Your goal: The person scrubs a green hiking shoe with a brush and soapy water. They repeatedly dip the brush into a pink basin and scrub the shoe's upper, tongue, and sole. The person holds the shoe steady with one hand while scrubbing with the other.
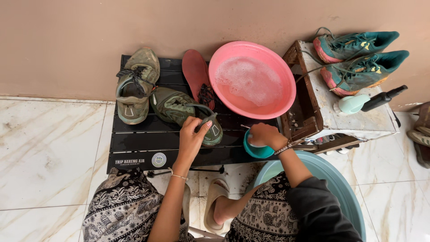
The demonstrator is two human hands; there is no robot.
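Note:
My left hand (192, 134) grips the toe end of a dirty olive-green shoe (177, 107) lying on its side on a low black slatted table (134, 143). My right hand (265, 135) reaches into a small teal cup (256, 151) at the table's front right; thin bristles of a brush stick out beside the fingers. A second muddy green shoe (135, 83) stands upright at the back left. A red insole (196, 69) leans beside a pink basin (252, 80) full of soapy water.
A worn wooden box (327, 107) on the right carries a pair of teal running shoes (358, 58), a pale green brush (351, 104) and a black bottle (384, 98). A large light-blue tub (333, 179) sits by my right knee. Marble tiles (49, 148) surround the table.

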